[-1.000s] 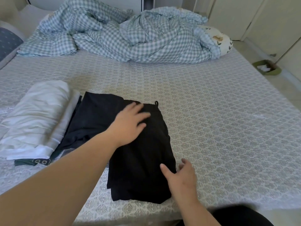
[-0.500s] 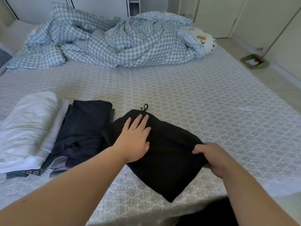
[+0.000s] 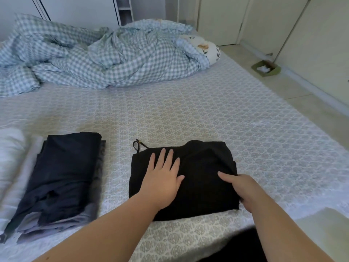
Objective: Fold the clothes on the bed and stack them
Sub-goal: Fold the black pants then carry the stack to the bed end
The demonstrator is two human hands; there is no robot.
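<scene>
Head view: black garment (image 3: 198, 178) folded on bed (image 3: 245, 129), beside dark pile (image 3: 62, 178). Left hand (image 3: 162, 178) flat on top, fingers spread; right hand (image 3: 243, 188) at right edge, grip unclear. Probably soft, light, floppy; best lifted from underneath, both sides.

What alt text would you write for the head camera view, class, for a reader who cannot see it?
A person's left hand presses flat on a folded black garment on a patterned bed, while the right hand touches its right edge. A dark folded pile lies left; a rumpled checked duvet behind.
</scene>
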